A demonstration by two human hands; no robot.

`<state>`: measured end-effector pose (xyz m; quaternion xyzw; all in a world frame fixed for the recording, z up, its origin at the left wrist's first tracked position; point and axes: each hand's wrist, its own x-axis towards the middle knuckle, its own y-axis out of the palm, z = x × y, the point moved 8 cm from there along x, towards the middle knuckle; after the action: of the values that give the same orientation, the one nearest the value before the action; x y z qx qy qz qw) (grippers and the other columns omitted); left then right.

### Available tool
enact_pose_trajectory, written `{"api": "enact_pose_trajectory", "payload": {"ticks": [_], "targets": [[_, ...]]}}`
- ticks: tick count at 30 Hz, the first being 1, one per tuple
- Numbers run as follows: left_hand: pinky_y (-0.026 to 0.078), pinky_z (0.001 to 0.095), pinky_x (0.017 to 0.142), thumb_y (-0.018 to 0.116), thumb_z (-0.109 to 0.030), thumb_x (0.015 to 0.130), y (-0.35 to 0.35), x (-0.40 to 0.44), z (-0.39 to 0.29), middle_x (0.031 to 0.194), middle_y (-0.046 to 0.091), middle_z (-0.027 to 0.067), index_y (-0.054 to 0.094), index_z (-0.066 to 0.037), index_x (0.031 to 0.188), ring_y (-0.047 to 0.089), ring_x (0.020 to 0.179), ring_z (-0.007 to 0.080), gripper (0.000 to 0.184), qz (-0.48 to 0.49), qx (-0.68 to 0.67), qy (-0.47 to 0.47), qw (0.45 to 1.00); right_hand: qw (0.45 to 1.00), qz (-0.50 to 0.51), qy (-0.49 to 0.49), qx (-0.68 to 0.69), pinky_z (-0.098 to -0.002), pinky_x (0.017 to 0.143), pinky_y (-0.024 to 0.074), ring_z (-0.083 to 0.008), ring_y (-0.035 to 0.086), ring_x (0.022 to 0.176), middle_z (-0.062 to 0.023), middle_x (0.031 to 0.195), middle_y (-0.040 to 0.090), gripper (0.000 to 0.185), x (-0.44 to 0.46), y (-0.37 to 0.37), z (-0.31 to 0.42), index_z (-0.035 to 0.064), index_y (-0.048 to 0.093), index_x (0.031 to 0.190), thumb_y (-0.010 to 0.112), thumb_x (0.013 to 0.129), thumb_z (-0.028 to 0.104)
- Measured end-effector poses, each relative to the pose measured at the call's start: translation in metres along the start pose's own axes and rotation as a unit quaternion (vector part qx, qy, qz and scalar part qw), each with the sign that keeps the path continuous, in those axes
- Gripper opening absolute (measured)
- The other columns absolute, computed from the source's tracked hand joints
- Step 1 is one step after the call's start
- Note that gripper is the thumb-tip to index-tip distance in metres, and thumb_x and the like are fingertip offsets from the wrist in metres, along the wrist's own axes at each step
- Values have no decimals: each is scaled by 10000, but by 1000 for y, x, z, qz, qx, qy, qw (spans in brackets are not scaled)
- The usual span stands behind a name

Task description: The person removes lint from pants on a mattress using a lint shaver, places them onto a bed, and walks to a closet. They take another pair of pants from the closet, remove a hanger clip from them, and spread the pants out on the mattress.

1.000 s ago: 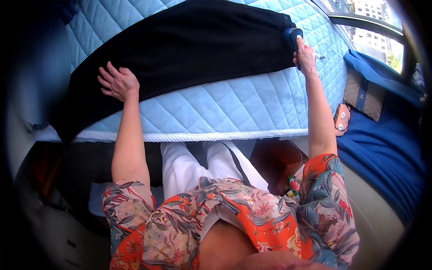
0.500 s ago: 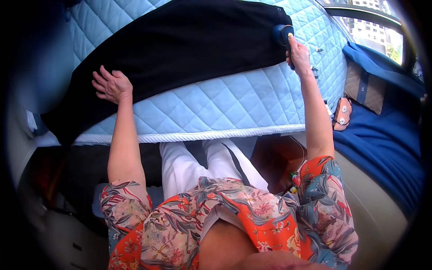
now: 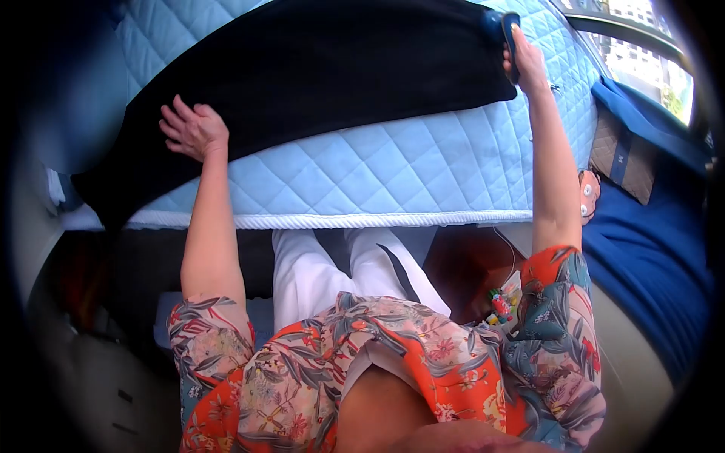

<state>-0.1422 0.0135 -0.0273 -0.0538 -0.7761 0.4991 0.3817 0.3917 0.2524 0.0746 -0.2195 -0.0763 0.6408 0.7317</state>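
A long black garment (image 3: 317, 75) lies spread over a light blue quilted mattress (image 3: 377, 170). On its left part rests my left hand (image 3: 193, 128), open, with the fingers spread over the cloth. My right hand (image 3: 527, 60) is wrapped round the dark handle of a blue handheld device that looks like a fabric shaver (image 3: 510, 47). The round head of this device is at the garment's right end, against the cloth near its edge. My fingers partly cover the handle.
A brown quilted case (image 3: 621, 160) and a dark blue cloth (image 3: 642, 249) lie at the right. Near my right forearm is a pinkish object with white round spots (image 3: 588, 198), partly hidden. Small colourful items (image 3: 500, 306) sit below the mattress edge. A window (image 3: 642, 60) is at upper right.
My right hand has moved right and slightly up with the shaver, to the garment's right edge. My left hand stays spread on the cloth. The view has shifted slightly.
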Motion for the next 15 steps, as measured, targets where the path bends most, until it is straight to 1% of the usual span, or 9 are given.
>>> {"api": "enact_pose_trajectory", "payload": {"ticks": [3,6,7,10,11,12,13,14,15], "targets": [[271,559,956,460,-289,804,3,-1,11,1339,385,117,451,-166,1222,306,1250,349,436,-2,-26,-1,1000,997,20,45,-57,-229,342,372,-107,470,384,-21,537,490,494,-57,-15,-43,36,536,726,532,837,517],[262,564,959,469,-296,798,4,-5,14,1342,373,132,447,-160,1221,298,1247,361,445,3,-34,3,999,995,-24,89,-48,-231,332,367,-95,456,370,-9,526,475,499,-69,-35,-58,44,534,722,536,831,531],[259,565,961,468,-298,799,3,-7,13,1344,370,135,446,-159,1222,297,1247,363,445,3,-35,9,999,995,-40,78,-57,-229,330,364,-85,456,371,3,525,470,490,-69,-31,-54,49,536,725,545,829,528],[249,572,962,467,-296,800,4,-10,8,1353,357,143,439,-155,1228,287,1249,375,451,2,-44,17,999,998,31,17,-52,-226,332,366,-76,465,384,6,527,472,466,-91,44,-18,57,541,722,553,834,510],[248,575,962,468,-295,800,4,-10,5,1353,357,142,439,-155,1229,286,1250,376,452,1,-48,14,999,993,113,-5,-45,-222,344,373,-75,470,393,7,525,468,449,-102,88,-9,50,565,736,556,844,486],[246,577,961,469,-294,799,4,-10,2,1353,357,142,438,-155,1229,284,1250,377,453,-1,-52,12,999,984,160,-17,-80,-214,352,355,-69,435,378,22,536,449,436,-120,135,-2,62,552,742,543,854,483],[244,585,958,474,-292,794,4,-10,-1,1354,356,148,439,-152,1229,283,1250,381,458,-5,-55,14,998,968,227,-42,-95,-222,381,382,-79,452,391,5,536,471,448,-142,185,-3,44,555,735,547,854,476],[242,591,960,479,-291,791,2,-10,-4,1349,361,158,445,-148,1227,287,1248,387,460,-8,-63,18,998,942,261,-96,-188,-278,441,443,-118,534,437,-63,570,541,467,-165,226,3,2,593,771,553,853,460],[238,596,963,482,-290,788,1,-10,-10,1349,357,165,445,-144,1225,283,1250,394,462,4,-70,18,997,872,231,-281,-328,-303,464,452,-123,537,450,-74,577,550,463,-182,250,24,-3,591,777,547,858,450]]}}
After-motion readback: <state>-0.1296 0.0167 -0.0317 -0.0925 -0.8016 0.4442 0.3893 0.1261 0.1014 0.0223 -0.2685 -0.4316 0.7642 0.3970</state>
